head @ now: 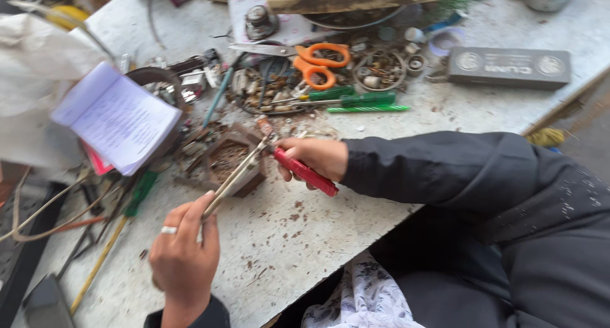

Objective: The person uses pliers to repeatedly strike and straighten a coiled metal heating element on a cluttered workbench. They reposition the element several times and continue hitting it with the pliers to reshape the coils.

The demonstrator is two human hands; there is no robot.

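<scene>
My left hand (184,252) pinches the thin, light, springy metal strip (236,173) at its near end, my right hand (316,158) grips the stiff red-handled tool (304,171) by its handle, tips meeting over the desk (305,239).

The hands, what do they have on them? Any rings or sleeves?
The left hand is bare and wears a silver ring on one finger, with a dark cuff at the wrist. The right hand is bare too, with a long dark grey sleeve.
</scene>
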